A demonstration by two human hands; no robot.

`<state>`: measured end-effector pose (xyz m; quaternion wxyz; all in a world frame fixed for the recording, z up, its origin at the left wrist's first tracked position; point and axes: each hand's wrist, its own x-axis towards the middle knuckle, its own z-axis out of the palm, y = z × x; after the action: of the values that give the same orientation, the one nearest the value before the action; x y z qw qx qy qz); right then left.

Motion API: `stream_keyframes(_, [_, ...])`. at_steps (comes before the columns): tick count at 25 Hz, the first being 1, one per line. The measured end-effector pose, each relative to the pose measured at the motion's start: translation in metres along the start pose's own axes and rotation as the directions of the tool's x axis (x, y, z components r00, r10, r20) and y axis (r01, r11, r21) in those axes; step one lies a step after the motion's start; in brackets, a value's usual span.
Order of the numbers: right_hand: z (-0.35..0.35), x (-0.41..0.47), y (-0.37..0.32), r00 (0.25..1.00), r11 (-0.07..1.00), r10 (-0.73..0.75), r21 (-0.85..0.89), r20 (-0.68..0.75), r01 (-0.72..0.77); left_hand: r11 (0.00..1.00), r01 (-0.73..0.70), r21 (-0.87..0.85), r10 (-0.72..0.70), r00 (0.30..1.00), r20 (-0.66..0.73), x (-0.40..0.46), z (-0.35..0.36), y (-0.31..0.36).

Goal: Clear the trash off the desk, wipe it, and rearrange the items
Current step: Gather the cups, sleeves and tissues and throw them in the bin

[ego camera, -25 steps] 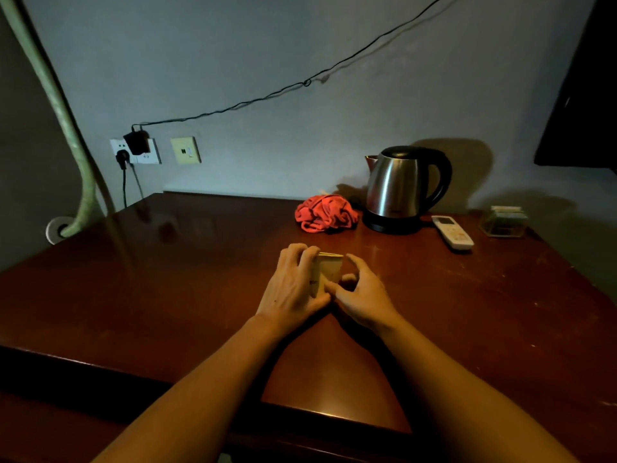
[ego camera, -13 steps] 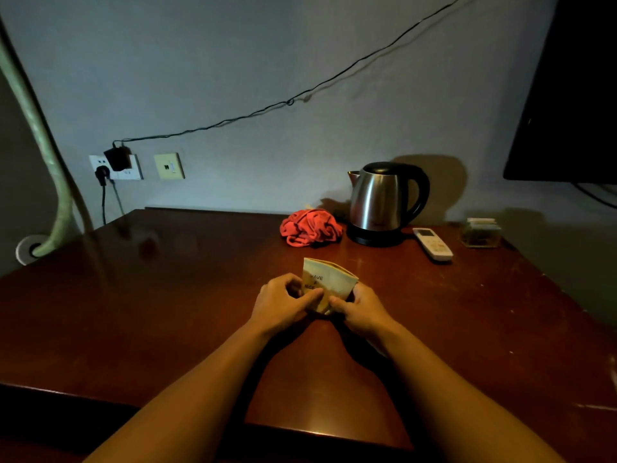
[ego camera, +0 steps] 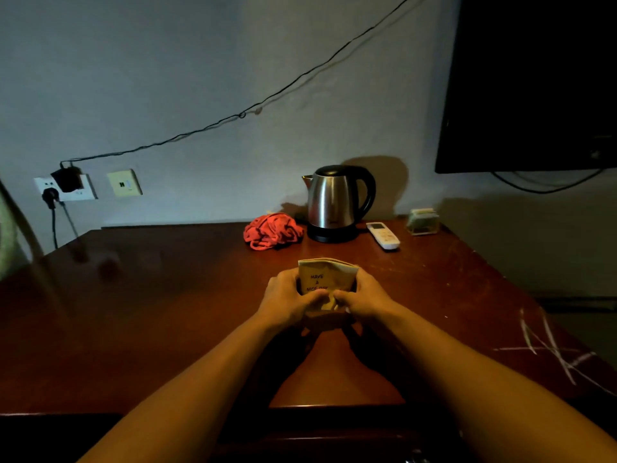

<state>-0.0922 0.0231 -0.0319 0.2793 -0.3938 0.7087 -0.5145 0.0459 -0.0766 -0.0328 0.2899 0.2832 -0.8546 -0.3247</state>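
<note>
Here, a paper cup (ego camera: 325, 279) printed "HAVE A NICE DAY" is held over the table (ego camera: 167, 312), in front of the kettle (ego camera: 335, 202). It is gripped from both sides: the left hand (ego camera: 287, 300) and the right hand (ego camera: 365, 300) are each curled round its lower half, thumbs meeting at the front. The cup looks flattened, its rim bent.

If the cup is being crushed as trash, the pressure is best kept even from both sides, so that it folds flat and nothing left inside is spilled toward the rag (ego camera: 272, 231), which lies just left of the kettle, or the remote (ego camera: 383, 235), just right of it.

The cup's base is hidden by the fingers (ego camera: 317, 297). Whether it holds anything cannot be told. The box (ego camera: 422, 222) farther right of the kettle is too dim to identify.
</note>
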Motion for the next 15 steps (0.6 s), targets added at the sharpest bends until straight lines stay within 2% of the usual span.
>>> stream_keyframes(3, [-0.039,-0.015,-0.005,0.999,0.993,-0.047,-0.111,-0.026,0.044,0.999,-0.011,-0.052,0.015,0.998,0.067,0.004,0.016,0.024])
stream_keyframes(6, [-0.083,-0.034,-0.002,0.997,0.97,-0.065,-0.239,-0.052,0.051,0.999,-0.013,-0.031,0.014,0.998,0.055,0.006,0.036,0.046])
stream_keyframes(15, [-0.189,-0.106,0.013,0.985,0.952,-0.032,-0.306,-0.167,-0.021,0.994,-0.108,-0.019,0.11,0.961,0.255,-0.006,0.107,0.143])
